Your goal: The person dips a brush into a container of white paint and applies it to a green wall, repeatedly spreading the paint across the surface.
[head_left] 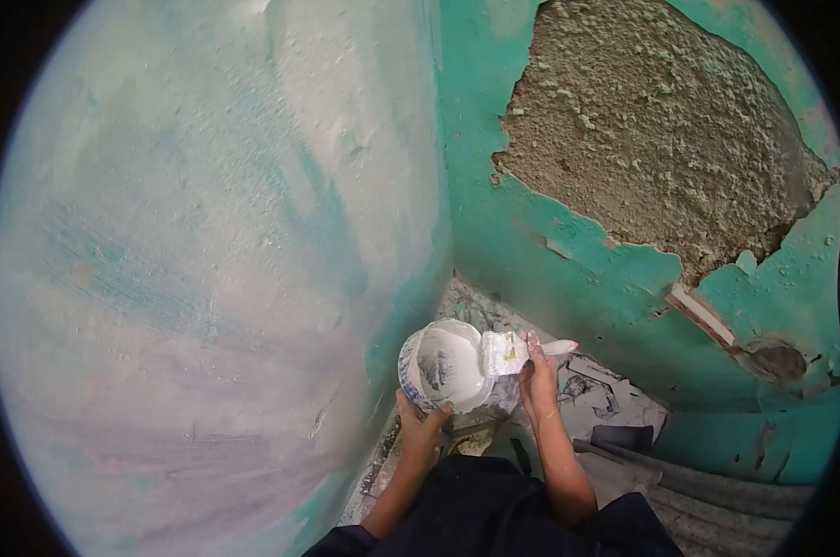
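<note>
My left hand (424, 422) grips the lower rim of a round paint bucket (411, 373), thumb over the edge. White paint coats the inside of the bucket, with a darker patch on its left. In my right hand (537, 379) is a wide paintbrush (504, 354), its pale handle (559, 347) sticking out to the right past my fingers. The brush head, thick with white paint, lies right at the bucket's right rim.
On the left rises a wall (206, 232) with streaky white paint over turquoise. The green wall (568, 278) to the right has a large patch of bare rough plaster (661, 130). Debris (606, 385) litters the corner floor, and grey corrugated sheets (708, 501) lie at lower right.
</note>
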{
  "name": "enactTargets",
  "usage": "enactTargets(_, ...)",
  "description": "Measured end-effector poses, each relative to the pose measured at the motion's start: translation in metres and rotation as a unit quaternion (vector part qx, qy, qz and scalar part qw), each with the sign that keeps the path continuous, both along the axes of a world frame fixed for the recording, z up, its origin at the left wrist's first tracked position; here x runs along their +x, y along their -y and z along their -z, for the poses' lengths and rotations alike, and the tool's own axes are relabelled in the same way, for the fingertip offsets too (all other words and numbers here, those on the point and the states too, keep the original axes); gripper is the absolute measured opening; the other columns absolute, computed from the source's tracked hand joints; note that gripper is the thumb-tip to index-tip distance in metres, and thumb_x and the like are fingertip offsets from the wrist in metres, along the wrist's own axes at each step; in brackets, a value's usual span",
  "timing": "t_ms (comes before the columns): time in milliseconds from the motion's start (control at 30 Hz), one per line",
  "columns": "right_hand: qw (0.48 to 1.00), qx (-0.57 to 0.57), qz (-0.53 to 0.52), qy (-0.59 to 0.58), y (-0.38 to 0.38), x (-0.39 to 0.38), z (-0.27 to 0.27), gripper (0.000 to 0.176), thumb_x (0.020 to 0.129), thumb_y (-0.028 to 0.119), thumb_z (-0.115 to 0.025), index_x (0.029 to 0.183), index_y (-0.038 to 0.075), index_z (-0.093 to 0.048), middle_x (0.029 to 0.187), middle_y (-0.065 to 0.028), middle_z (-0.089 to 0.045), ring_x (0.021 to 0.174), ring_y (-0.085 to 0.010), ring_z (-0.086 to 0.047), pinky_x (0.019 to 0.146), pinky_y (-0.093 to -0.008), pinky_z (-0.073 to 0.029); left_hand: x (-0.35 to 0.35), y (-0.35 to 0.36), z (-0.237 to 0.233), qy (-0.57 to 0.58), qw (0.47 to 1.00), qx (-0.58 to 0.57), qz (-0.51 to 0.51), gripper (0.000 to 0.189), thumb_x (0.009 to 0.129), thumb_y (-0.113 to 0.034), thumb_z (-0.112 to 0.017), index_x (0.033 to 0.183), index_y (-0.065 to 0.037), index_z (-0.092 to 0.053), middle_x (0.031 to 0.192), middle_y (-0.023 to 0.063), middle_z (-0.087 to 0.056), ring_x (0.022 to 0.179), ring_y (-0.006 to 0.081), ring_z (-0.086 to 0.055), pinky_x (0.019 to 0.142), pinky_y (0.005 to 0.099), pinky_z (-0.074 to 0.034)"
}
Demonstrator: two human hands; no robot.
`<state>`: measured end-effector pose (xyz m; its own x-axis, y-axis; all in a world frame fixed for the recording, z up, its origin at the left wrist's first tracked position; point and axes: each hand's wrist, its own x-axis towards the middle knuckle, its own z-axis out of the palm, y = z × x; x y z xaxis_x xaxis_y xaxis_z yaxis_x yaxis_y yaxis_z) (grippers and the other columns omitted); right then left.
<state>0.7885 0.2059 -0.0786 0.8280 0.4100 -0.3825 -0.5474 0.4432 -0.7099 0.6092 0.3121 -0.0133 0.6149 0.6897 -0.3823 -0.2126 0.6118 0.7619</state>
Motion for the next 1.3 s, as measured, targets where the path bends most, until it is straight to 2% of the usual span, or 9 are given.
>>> enactTargets(100, 1.0, -0.022, -0.006, -0.004, 0.014, 0.027, -0.009, 0.025, 0.097, 0.017, -0.056, 0.114, -0.001, -0.061, 0.101, -0.0037, -0.065, 0.084, -0.0103, -0.059, 0.072, -0.0243, -0.046, 0.013, 0.027, 0.004, -0.013, 0.999, 0.038, -0.012, 0.069, 0.076, 0.006, -0.063, 0.135, -0.003, -0.029, 0.128, 0.0121, -0.048, 0.119, 0.0227, -0.049, 0.103, 0.0358, -0.038)
enactTargets(233, 0.998, -0.042, -0.054, 0.007, 0.031, 0.066, 0.01, 0.028, 0.098, 0.014, -0.055, 0.119, -0.003, -0.057, 0.111, -0.0073, -0.062, 0.096, -0.0136, -0.06, 0.082, -0.029, -0.05, 0.024, 0.058, 0.002, -0.03, 0.997, 0.06, -0.033, 0.068, 0.076, 0.003, -0.062, 0.135, -0.005, -0.03, 0.125, 0.0107, -0.049, 0.113, 0.0204, -0.052, 0.094, 0.0328, -0.044)
enactTargets(400, 0.988, -0.126, -0.077, 0.047, 0.004, 0.092, 0.026, 0.029, 0.094, 0.02, -0.063, 0.116, 0.001, -0.06, 0.091, 0.0005, -0.062, 0.078, -0.0079, -0.057, 0.065, -0.0232, -0.047, 0.021, 0.068, -0.001, 0.005, 0.998, -0.007, -0.069, 0.066, 0.078, 0.003, -0.058, 0.136, -0.01, -0.029, 0.122, 0.0105, -0.05, 0.105, 0.0173, -0.054, 0.074, 0.0321, -0.05)
enactTargets(500, 0.987, -0.115, -0.083, 0.077, -0.033, 0.093, 0.016, 0.031, 0.094, 0.02, -0.061, 0.12, 0.004, -0.059, 0.106, -0.0023, -0.063, 0.085, -0.01, -0.06, 0.072, -0.0239, -0.05, 0.003, 0.053, 0.011, -0.082, 0.995, -0.012, -0.053, 0.07, 0.078, -0.003, -0.057, 0.141, -0.012, -0.027, 0.135, 0.0124, -0.043, 0.118, 0.0287, -0.053, 0.093, 0.0427, -0.05)
enactTargets(600, 0.991, -0.048, -0.097, 0.078, -0.088, 0.099, 0.008, 0.036, 0.093, 0.018, -0.062, 0.126, 0.004, -0.057, 0.115, -0.0061, -0.062, 0.093, -0.012, -0.062, 0.077, -0.0258, -0.052, 0.003, 0.033, 0.004, -0.006, 0.996, -0.028, -0.086, 0.07, 0.079, 0.002, -0.057, 0.141, -0.01, -0.026, 0.132, 0.0138, -0.045, 0.117, 0.0276, -0.053, 0.089, 0.0415, -0.052)
enactTargets(867, 0.98, 0.175, -0.091, 0.003, -0.255, 0.105, 0.053, 0.043, 0.097, 0.019, -0.054, 0.138, 0.005, -0.049, 0.125, -0.0098, -0.059, 0.105, -0.0165, -0.061, 0.09, -0.031, -0.051, -0.044, -0.034, 0.012, -0.087, 0.995, 0.05, -0.024, 0.074, 0.076, -0.009, -0.059, 0.143, -0.01, -0.028, 0.137, 0.0141, -0.044, 0.122, 0.0318, -0.051, 0.095, 0.0489, -0.049)
enactTargets(1100, 0.999, 0.035, -0.035, 0.022, -0.268, 0.09, 0.139, 0.038, 0.094, 0.014, -0.058, 0.129, 0.0, -0.056, 0.119, -0.0129, -0.062, 0.101, -0.0198, -0.065, 0.085, -0.0297, -0.056, -0.059, -0.053, 0.021, -0.068, 0.996, 0.029, -0.047, 0.077, 0.075, -0.007, -0.06, 0.144, -0.01, -0.026, 0.139, 0.0154, -0.042, 0.125, 0.0347, -0.048, 0.097, 0.0534, -0.047)
enactTargets(1233, 0.994, -0.065, -0.019, 0.081, -0.278, 0.094, 0.116, 0.037, 0.092, 0.015, -0.059, 0.125, 0.0, -0.06, 0.118, -0.0139, -0.064, 0.102, -0.0211, -0.066, 0.085, -0.0315, -0.055, -0.057, -0.05, 0.022, -0.089, 0.995, 0.044, -0.031, 0.075, 0.076, -0.012, -0.06, 0.144, -0.009, -0.027, 0.14, 0.0159, -0.041, 0.126, 0.0357, -0.048, 0.097, 0.0556, -0.046)
enactTargets(1300, 0.942, -0.151, 0.019, 0.3, -0.292, 0.103, 0.087, 0.034, 0.089, 0.014, -0.06, 0.12, 0.0, -0.064, 0.113, -0.0145, -0.067, 0.1, -0.023, -0.067, 0.084, -0.0339, -0.054, -0.054, -0.048, 0.018, -0.091, 0.994, 0.044, -0.034, 0.075, 0.076, -0.012, -0.059, 0.144, -0.009, -0.027, 0.139, 0.016, -0.042, 0.125, 0.0356, -0.048, 0.097, 0.0551, -0.047)
